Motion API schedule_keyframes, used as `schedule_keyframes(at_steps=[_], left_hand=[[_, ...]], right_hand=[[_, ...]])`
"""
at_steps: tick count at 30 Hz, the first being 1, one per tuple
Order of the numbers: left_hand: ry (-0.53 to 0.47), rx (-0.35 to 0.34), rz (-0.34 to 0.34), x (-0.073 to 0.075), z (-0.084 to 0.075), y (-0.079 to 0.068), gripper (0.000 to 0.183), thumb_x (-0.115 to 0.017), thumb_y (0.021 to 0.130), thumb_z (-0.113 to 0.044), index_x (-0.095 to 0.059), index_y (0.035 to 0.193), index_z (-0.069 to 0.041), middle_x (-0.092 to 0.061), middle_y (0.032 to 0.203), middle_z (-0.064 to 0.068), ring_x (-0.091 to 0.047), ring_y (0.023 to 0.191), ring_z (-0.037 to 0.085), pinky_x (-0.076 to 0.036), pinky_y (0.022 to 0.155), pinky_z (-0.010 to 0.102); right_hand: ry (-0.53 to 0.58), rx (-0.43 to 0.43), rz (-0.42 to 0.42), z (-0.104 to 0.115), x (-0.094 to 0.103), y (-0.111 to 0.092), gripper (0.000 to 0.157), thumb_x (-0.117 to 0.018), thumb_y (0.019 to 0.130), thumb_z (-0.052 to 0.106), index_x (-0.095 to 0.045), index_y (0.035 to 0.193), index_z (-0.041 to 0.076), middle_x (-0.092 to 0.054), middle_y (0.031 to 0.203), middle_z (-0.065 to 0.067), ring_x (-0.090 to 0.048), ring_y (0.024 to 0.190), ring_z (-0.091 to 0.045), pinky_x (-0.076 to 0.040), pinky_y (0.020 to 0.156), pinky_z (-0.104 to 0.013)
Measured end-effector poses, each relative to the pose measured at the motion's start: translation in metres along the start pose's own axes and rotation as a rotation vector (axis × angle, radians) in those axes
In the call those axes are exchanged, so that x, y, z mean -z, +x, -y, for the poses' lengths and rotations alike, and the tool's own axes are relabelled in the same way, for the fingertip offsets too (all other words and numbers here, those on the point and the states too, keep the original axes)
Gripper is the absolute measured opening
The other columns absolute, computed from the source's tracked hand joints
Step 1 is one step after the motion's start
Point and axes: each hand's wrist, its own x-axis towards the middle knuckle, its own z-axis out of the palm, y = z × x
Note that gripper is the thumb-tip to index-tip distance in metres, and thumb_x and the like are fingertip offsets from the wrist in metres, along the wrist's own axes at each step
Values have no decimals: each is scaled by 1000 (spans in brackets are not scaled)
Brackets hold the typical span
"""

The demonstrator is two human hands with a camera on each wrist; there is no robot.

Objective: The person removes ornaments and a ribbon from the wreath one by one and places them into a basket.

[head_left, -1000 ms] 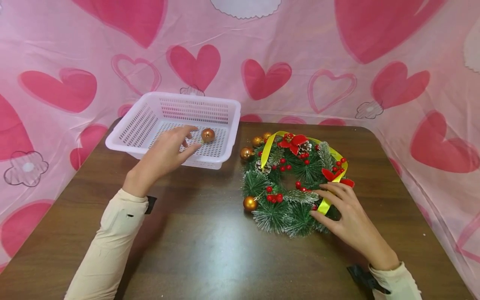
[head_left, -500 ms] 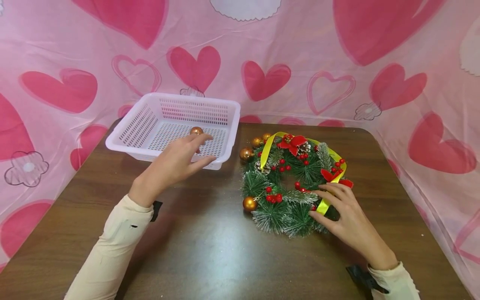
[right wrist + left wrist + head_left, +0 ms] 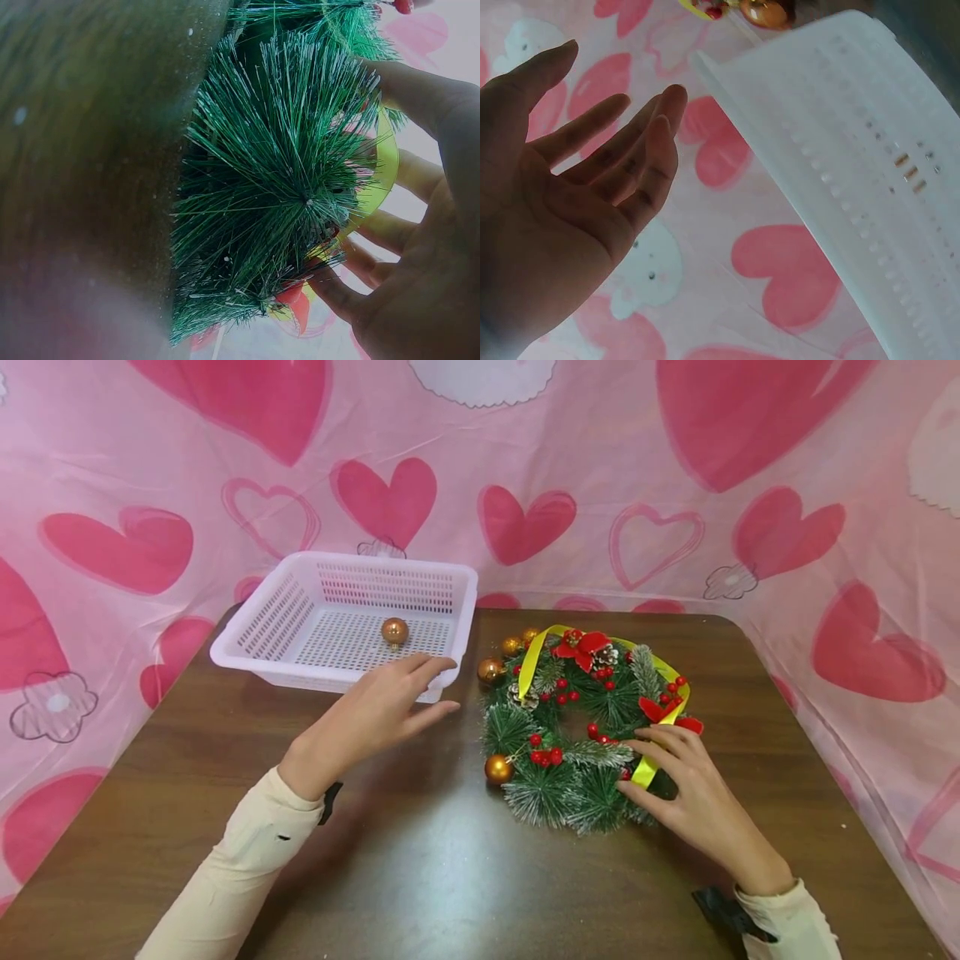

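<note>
My left hand (image 3: 375,718) hangs in front of the white basket's near right corner, fingers extended and nothing in them. Inside the plastic basket (image 3: 247,647) lies a shiny copper-coloured bauble (image 3: 394,632), its cap facing me. On the table to the right is a green Christmas wreath (image 3: 543,793) with red berries, pinecones, red flowers and gold baubles. My right hand (image 3: 697,793) rests on the wreath's right side, fingers loosely bent beside the yellow ribbon (image 3: 534,662). In the right wrist view, the wreath's needles (image 3: 277,150) hide some fingertips.
The brown wooden table (image 3: 420,877) reaches back to a pink cloth (image 3: 600,435) printed with hearts. An orange-gold bauble (image 3: 498,768) sticks out at the wreath's near left, and more baubles stand at its far left, close to the basket.
My left hand has moved right and towards me, from over the basket to its near right corner. The copper bauble has shifted left in the basket. My right hand stays on the wreath.
</note>
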Motion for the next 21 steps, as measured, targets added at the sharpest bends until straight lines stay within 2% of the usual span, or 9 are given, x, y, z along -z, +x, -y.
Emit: schedule_keyframes(at_steps=[7,15,21], left_hand=[[16,-75,-10,-7,-15,0,41,-71,93,-30,-62,122,-3,-64,96,5,-58,77,17,-52,71,36],[16,-139,55,-23,-33,0,43,-68,95,-33,-63,125,-3,-66,107,7,-65,91,21,-54,81,39],[34,-182,89,-38,-42,-1,41,-65,96,-37,-63,123,-6,-66,104,5,-63,87,18,-53,77,37]], right_hand=[[-4,-7,-2,0,-1,-1,51,-87,75,28,-69,122,16,-58,130,-10,-40,128,-33,-39,95,-63],[0,1,-8,0,-1,-1,51,-88,75,27,-69,121,14,-59,129,-10,-40,127,-34,-40,93,-64],[15,-11,-13,-1,-1,-1,51,-88,74,27,-69,120,14,-59,129,-9,-40,127,-32,-39,94,-64]])
